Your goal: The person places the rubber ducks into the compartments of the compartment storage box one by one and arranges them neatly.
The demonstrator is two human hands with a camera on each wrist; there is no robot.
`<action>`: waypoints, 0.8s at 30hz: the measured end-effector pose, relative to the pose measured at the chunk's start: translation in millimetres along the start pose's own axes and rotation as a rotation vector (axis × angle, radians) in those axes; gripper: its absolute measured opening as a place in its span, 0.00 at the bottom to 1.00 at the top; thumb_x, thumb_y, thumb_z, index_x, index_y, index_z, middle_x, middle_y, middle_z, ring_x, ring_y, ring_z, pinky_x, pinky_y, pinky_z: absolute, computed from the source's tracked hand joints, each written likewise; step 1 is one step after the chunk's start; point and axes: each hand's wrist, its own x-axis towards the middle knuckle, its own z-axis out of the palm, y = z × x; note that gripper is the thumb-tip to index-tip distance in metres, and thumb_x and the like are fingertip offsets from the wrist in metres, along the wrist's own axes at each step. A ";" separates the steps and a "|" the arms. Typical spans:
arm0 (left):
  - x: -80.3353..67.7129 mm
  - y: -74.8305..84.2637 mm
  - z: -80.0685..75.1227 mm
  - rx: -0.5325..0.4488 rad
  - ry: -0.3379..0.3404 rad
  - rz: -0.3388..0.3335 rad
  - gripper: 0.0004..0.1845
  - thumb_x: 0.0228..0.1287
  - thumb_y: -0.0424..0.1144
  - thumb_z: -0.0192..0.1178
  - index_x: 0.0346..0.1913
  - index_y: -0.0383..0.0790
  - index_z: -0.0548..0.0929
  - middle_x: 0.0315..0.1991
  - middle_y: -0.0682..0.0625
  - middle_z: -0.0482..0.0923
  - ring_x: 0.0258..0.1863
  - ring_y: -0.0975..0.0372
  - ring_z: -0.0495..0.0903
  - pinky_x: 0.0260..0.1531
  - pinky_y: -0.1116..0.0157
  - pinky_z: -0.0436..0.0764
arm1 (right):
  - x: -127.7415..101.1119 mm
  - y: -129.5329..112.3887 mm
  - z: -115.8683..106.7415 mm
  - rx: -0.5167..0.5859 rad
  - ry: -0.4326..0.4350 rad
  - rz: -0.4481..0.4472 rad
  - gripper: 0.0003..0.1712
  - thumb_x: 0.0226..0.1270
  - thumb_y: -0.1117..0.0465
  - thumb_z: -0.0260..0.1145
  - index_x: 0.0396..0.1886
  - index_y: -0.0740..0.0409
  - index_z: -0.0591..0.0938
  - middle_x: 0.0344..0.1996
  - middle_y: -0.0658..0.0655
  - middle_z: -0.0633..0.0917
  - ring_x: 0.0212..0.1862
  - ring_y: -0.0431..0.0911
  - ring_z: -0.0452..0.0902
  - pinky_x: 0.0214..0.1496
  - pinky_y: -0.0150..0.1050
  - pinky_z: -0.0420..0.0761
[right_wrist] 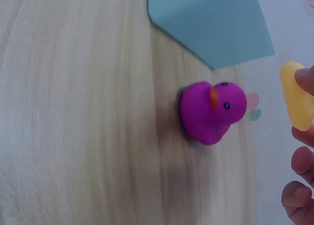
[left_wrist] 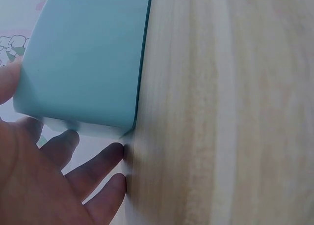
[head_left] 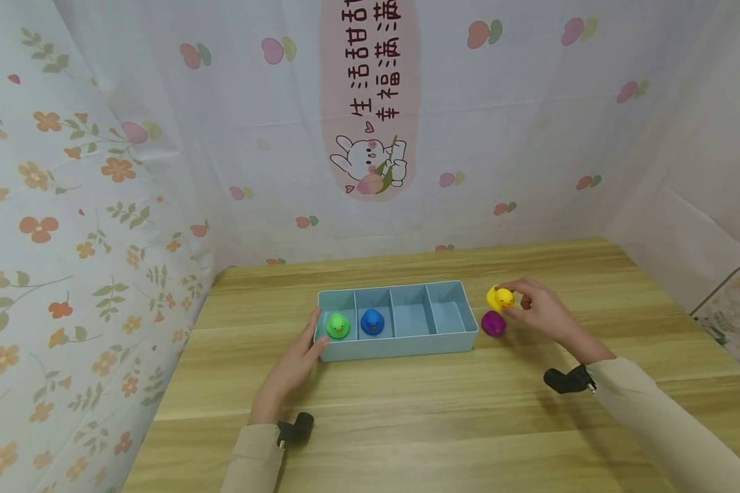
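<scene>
Right hand (head_left: pixel 539 308) pinches the yellow duck (head_left: pixel 501 298) in curled fingers, just off the table at the tray's (head_left: pixel 401 342) 3 o'clock, purple duck (head_left: pixel 493 323) right below. Left hand (head_left: pixel 296 359), fingers relaxed, rests against the tray's 9 o'clock end.

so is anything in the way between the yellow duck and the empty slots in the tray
Nothing visible is. The right hand pinches the yellow duck just right of the blue tray, whose two right compartments are empty. The purple duck sits on the table nearer the camera, beside that path. The left hand rests against the tray's left end.
</scene>
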 end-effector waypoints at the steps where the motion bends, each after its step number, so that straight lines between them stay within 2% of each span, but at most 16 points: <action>1: -0.2 0.1 0.0 0.000 0.001 -0.002 0.34 0.75 0.53 0.42 0.77 0.56 0.42 0.77 0.45 0.46 0.75 0.46 0.51 0.73 0.44 0.52 | 0.5 -1.1 0.1 0.005 -0.004 0.007 0.22 0.56 0.66 0.70 0.53 0.62 0.80 0.44 0.62 0.81 0.27 0.42 0.64 0.25 0.29 0.66; 16: -1.2 -0.8 0.9 0.000 0.002 -0.004 0.35 0.75 0.56 0.42 0.77 0.56 0.42 0.77 0.46 0.45 0.75 0.46 0.50 0.72 0.43 0.52 | 7.8 -23.1 6.4 0.051 0.006 -0.045 0.21 0.56 0.64 0.71 0.50 0.62 0.82 0.42 0.61 0.82 0.24 0.40 0.65 0.23 0.29 0.66; 24: -0.5 -1.0 1.0 -0.002 0.005 0.005 0.35 0.75 0.54 0.42 0.77 0.55 0.42 0.77 0.45 0.45 0.75 0.46 0.50 0.73 0.43 0.51 | 13.6 -36.1 13.0 0.077 -0.031 -0.038 0.21 0.56 0.62 0.71 0.51 0.60 0.81 0.42 0.60 0.82 0.24 0.41 0.64 0.22 0.29 0.66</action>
